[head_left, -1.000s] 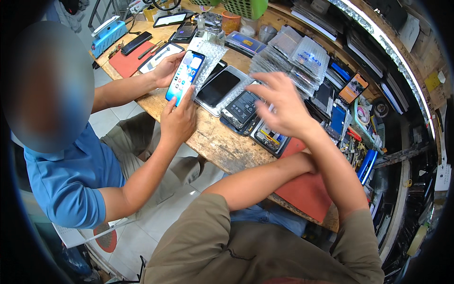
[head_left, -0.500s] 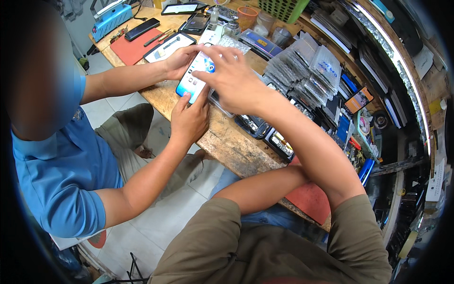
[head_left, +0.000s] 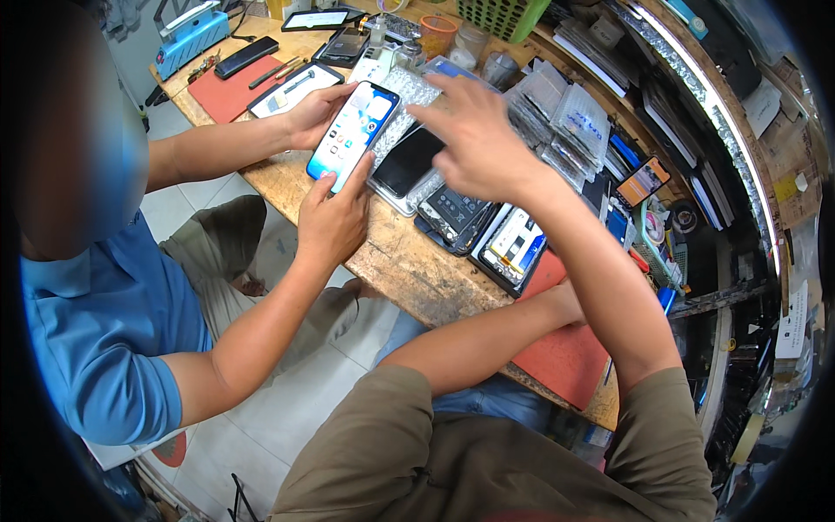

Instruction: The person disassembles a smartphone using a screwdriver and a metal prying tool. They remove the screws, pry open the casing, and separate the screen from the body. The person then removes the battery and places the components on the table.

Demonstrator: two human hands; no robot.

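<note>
A person in a blue shirt holds a lit smartphone (head_left: 352, 135) in both hands over the bench's near-left edge, its screen showing app icons. My right hand (head_left: 483, 143) hovers in the air to the right of that phone, apart from it. Its fingers are stretched out and slightly blurred, with nothing in them. Beneath it lie a dark-screened phone (head_left: 407, 161) on clear bubble wrap and an opened phone with its battery (head_left: 457, 209) exposed. Crossed under my right forearm, my left hand (head_left: 570, 303) rests by a red mat (head_left: 561, 365); its fingers are hidden.
Another opened device (head_left: 515, 248) lies beside the red mat. Stacks of bubble-wrapped parts (head_left: 565, 117), a green basket (head_left: 504, 17) and an orange cup (head_left: 437, 35) crowd the bench's back. A propped lit phone (head_left: 644, 181) stands at right.
My right hand has drawn back from over the held phone's screen, moving right, and the whole screen now shows. The person keeps hold of the phone. The view has shifted slightly.
</note>
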